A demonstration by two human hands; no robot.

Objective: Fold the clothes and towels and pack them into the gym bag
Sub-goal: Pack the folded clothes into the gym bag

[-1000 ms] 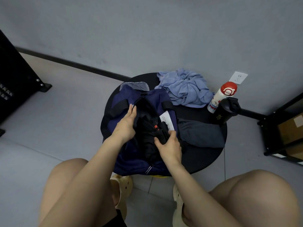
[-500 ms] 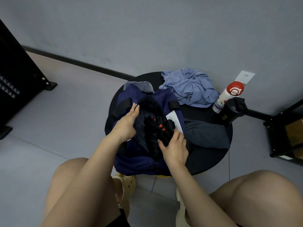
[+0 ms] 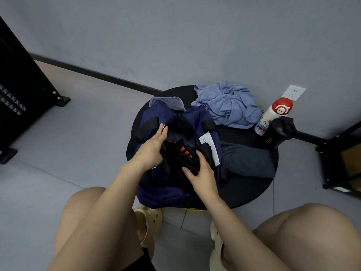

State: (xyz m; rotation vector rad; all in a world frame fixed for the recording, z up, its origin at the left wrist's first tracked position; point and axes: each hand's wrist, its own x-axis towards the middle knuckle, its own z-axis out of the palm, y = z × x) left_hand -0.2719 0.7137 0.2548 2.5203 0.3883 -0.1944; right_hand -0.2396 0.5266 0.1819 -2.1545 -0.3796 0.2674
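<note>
A navy gym bag (image 3: 195,119) lies open on a round black table (image 3: 252,192). In its opening sits a folded black garment with red marks (image 3: 182,155). My left hand (image 3: 152,147) rests with straight fingers on the left rim of the opening, holding it apart. My right hand (image 3: 201,175) presses flat on the black garment inside the bag. A crumpled light blue towel (image 3: 228,104) lies on the table behind the bag. A dark grey folded cloth (image 3: 248,160) lies to the bag's right.
A white bottle with a red cap (image 3: 273,116) and a black flask (image 3: 277,133) stand at the table's right edge. A black rack (image 3: 21,89) stands at the left, a black shelf frame (image 3: 340,161) at the right. My knees and sandals are below.
My right hand has pushed the black garment deeper into the bag and more of its red marks show. My left hand stays on the bag's rim.
</note>
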